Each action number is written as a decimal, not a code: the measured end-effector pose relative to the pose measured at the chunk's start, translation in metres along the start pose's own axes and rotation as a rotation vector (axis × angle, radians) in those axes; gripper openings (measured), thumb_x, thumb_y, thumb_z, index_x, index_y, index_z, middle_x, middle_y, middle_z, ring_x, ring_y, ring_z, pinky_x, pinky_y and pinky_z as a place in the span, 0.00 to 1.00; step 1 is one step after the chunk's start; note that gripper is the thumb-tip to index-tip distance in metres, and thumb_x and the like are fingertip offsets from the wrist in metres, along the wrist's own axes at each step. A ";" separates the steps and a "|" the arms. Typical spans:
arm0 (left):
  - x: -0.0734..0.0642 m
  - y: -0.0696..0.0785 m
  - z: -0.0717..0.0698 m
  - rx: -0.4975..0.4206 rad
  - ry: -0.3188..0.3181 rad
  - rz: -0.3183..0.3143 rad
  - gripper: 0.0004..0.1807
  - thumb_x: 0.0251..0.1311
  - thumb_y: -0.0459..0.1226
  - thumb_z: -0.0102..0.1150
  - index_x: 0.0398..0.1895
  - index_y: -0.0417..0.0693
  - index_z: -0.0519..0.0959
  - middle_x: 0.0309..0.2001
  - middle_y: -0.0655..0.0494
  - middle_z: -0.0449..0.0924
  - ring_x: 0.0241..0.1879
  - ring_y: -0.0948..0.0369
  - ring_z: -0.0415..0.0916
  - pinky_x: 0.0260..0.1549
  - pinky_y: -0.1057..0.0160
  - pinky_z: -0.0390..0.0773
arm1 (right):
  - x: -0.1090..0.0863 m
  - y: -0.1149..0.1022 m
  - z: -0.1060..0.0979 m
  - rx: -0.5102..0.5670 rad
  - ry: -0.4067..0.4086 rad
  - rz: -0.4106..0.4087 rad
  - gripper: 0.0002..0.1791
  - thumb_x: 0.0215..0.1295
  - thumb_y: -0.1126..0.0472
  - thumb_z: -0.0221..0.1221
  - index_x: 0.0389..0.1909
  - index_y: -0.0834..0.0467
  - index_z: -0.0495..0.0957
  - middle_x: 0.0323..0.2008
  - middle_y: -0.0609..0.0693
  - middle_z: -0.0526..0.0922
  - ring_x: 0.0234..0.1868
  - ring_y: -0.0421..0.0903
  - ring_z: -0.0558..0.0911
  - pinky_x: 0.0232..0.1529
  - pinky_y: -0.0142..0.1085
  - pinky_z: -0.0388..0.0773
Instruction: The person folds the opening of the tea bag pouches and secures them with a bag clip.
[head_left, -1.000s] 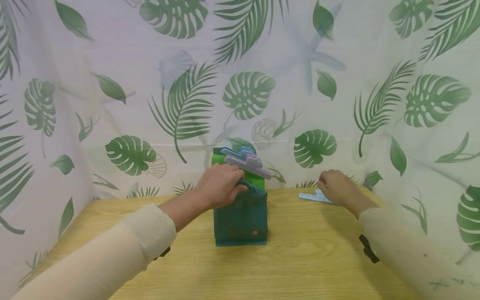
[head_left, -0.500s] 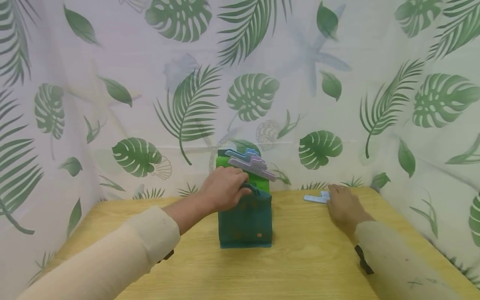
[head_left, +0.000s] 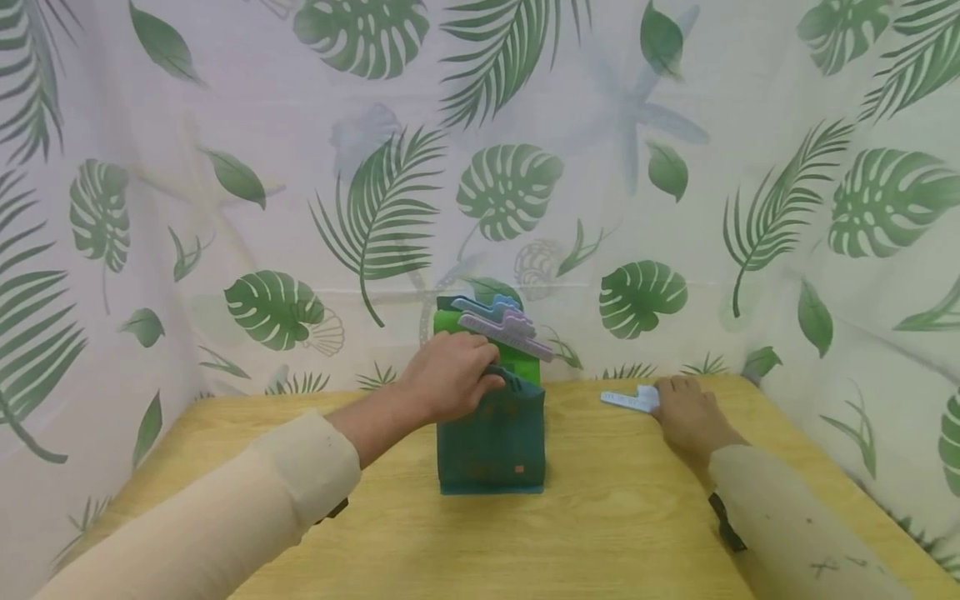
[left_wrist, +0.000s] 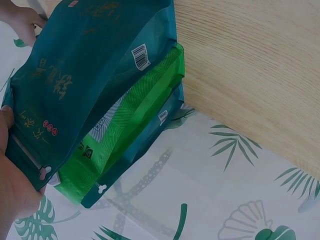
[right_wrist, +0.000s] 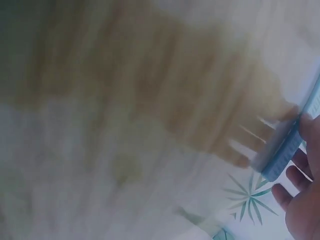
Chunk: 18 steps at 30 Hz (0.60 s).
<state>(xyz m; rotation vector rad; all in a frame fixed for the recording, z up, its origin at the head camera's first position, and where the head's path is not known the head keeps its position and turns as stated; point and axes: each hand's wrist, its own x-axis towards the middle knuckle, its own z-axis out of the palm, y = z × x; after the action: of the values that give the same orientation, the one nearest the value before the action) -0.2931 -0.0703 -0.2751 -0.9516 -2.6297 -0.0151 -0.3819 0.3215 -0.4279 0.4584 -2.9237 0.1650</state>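
A teal stand-up pouch (head_left: 491,450) stands on the wooden table in the middle of the head view. My left hand (head_left: 450,379) pinches its top edge between thumb and fingers. Close behind it is a bright green pouch (left_wrist: 135,110), and at the back a second teal pouch (left_wrist: 150,142). A purple sealing clip (head_left: 506,333) lies across the green pouch's top, with a blue sealing clip (head_left: 489,311) just behind. Off to the right, my right hand (head_left: 690,412) grips one end of a light blue sealing clip (head_left: 628,400), thumb on one side and fingers on the other.
The wooden table (head_left: 600,525) stretches in front of and around the pouches. A leaf-printed cloth (head_left: 570,192) hangs right behind the table's far edge and down both sides.
My right hand has come down onto the light blue clip and taken hold of its right end; the clip has shifted slightly. My left hand keeps its pinch on the front pouch.
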 end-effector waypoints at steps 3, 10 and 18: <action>0.000 0.000 -0.001 0.003 0.006 0.008 0.12 0.68 0.48 0.61 0.40 0.49 0.81 0.37 0.58 0.82 0.38 0.58 0.80 0.37 0.57 0.78 | 0.003 0.001 -0.002 0.049 0.039 -0.027 0.15 0.71 0.62 0.57 0.50 0.68 0.70 0.46 0.66 0.77 0.50 0.65 0.75 0.48 0.60 0.72; -0.001 0.000 0.001 0.003 0.000 0.008 0.13 0.68 0.48 0.61 0.40 0.49 0.81 0.37 0.57 0.82 0.38 0.58 0.80 0.38 0.57 0.79 | 0.007 -0.002 -0.010 0.136 0.050 -0.123 0.06 0.70 0.61 0.59 0.35 0.60 0.76 0.31 0.50 0.79 0.33 0.48 0.77 0.38 0.47 0.74; 0.002 0.001 -0.001 -0.009 0.005 0.022 0.12 0.68 0.47 0.61 0.37 0.48 0.80 0.34 0.57 0.81 0.35 0.58 0.79 0.35 0.58 0.77 | -0.002 -0.015 -0.038 0.132 0.093 -0.212 0.26 0.68 0.62 0.62 0.62 0.70 0.68 0.36 0.57 0.83 0.36 0.53 0.83 0.42 0.51 0.80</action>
<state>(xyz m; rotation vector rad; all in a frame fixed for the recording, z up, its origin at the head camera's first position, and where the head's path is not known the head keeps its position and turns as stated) -0.2933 -0.0683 -0.2733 -0.9822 -2.6168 -0.0236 -0.3693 0.3135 -0.3901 0.7556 -2.7604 0.3409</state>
